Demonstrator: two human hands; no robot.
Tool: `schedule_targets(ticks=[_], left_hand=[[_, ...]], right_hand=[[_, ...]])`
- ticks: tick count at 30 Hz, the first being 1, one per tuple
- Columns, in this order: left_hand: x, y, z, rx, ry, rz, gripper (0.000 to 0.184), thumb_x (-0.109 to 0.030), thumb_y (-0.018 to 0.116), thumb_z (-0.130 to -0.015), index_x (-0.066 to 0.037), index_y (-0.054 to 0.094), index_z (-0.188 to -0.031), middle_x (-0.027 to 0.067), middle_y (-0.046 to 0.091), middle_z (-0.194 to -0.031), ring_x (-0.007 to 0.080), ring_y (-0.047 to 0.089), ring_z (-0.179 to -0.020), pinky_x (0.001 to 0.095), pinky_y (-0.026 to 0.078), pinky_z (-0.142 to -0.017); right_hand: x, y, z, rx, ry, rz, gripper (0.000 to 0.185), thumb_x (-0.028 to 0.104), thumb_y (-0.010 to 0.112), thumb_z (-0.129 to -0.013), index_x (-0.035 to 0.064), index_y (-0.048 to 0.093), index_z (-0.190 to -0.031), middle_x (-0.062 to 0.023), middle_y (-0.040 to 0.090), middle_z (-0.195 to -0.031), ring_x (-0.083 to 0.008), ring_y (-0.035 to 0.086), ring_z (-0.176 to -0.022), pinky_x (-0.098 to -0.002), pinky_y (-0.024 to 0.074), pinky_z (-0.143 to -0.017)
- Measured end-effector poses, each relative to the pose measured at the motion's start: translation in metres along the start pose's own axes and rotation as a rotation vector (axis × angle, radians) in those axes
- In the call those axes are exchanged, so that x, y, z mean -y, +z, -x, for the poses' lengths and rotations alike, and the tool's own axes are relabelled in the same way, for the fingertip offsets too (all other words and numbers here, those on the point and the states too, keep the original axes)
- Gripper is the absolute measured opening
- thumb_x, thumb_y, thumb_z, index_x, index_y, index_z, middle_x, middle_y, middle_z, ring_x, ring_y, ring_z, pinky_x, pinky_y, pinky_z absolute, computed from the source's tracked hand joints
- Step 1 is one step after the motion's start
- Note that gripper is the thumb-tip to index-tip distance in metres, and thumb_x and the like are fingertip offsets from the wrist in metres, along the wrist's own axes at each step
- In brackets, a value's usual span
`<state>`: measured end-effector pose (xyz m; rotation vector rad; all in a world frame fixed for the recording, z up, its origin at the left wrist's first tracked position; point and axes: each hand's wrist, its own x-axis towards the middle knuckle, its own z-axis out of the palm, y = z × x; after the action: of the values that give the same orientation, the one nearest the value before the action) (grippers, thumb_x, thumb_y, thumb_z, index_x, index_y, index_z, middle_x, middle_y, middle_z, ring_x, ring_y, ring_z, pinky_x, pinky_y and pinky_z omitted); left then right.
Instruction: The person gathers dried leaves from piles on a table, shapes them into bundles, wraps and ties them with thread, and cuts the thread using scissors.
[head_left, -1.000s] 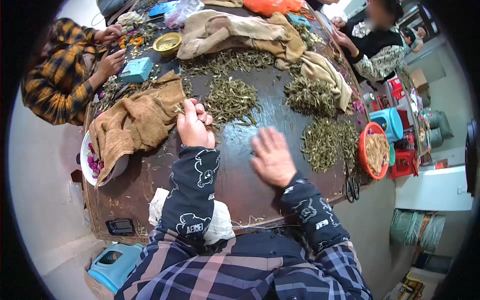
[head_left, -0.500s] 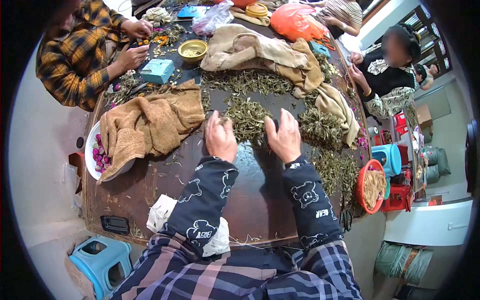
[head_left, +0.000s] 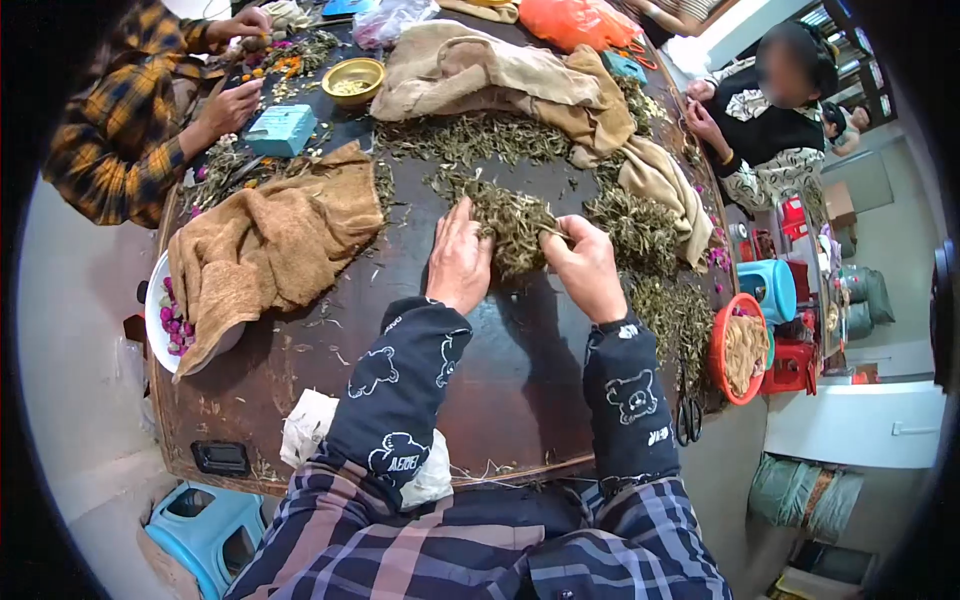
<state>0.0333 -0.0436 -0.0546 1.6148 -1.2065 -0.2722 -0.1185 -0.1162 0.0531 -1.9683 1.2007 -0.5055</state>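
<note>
From my remote feed I'm seeing the clump (head_left: 512, 228) sitting to the right of the brown cloth (head_left: 280, 235), apart from it, over the dark table (head_left: 300, 385). It's looking dry and tangled: dull grey-green, narrow curled leaves, ragged edges, paler bits poking out. The left hand (head_left: 462, 258) is touching the clump's side nearer the cloth, fingers extended; whether it's gripping, I can't tell. The right hand (head_left: 583, 262) is pinching the side farther from the cloth. A looser pile (head_left: 670, 320) is spreading well right of the cloth. Pink buds (head_left: 176, 325) are showing under the cloth's left edge.
</note>
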Motion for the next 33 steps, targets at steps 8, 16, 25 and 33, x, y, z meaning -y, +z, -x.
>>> schedule_targets(ticks=[8, 16, 25, 33], left_hand=[[0.005, -0.003, -0.004, 0.126, -0.192, 0.430, 0.038, -0.011, 0.049, -0.096, 0.007, 0.049, -0.130, 0.0210, 0.046, -0.143, 0.0294, 0.048, -0.128, 0.0330, 0.039, -0.105], [-0.045, -0.039, -0.001, -0.006, -0.120, 0.560, 0.033, -0.016, 0.049, -0.101, 0.007, 0.055, -0.124, 0.0110, 0.063, -0.110, 0.0158, 0.059, -0.091, 0.0261, 0.047, -0.088], [-0.070, -0.041, 0.027, 0.688, -0.359, 0.838, 0.023, -0.017, 0.048, -0.101, 0.002, 0.061, -0.105, 0.0103, 0.065, -0.105, 0.0136, 0.058, -0.080, 0.0246, 0.048, -0.077], [-0.047, -0.016, 0.033, 0.795, -0.148, 0.329, 0.024, -0.019, 0.049, -0.102, 0.002, 0.061, -0.102, 0.0108, 0.066, -0.104, 0.0138, 0.058, -0.079, 0.0250, 0.049, -0.074]], right_hand=[[-0.052, 0.005, 0.051, 0.114, -0.201, 0.363, 0.021, 0.012, 0.065, -0.081, -0.0027, 0.063, -0.097, -0.0122, 0.064, -0.089, -0.0250, 0.057, -0.069, -0.0321, 0.0475, -0.065], [-0.063, -0.004, 0.081, -0.040, -0.235, 0.196, 0.034, 0.019, 0.064, -0.082, 0.0005, 0.058, -0.111, -0.0163, 0.061, -0.105, -0.0336, 0.060, -0.081, -0.0408, 0.0499, -0.072], [-0.077, 0.012, 0.095, -0.086, -0.139, 0.374, 0.024, 0.019, 0.063, -0.084, 0.0011, 0.062, -0.100, -0.0123, 0.064, -0.090, -0.0336, 0.060, -0.073, -0.0401, 0.0498, -0.067], [-0.062, -0.035, 0.127, 0.273, -0.001, -0.139, 0.010, 0.012, 0.061, -0.086, 0.0023, 0.065, -0.087, -0.0042, 0.064, -0.070, -0.0209, 0.053, -0.058, -0.0325, 0.0459, -0.057]])
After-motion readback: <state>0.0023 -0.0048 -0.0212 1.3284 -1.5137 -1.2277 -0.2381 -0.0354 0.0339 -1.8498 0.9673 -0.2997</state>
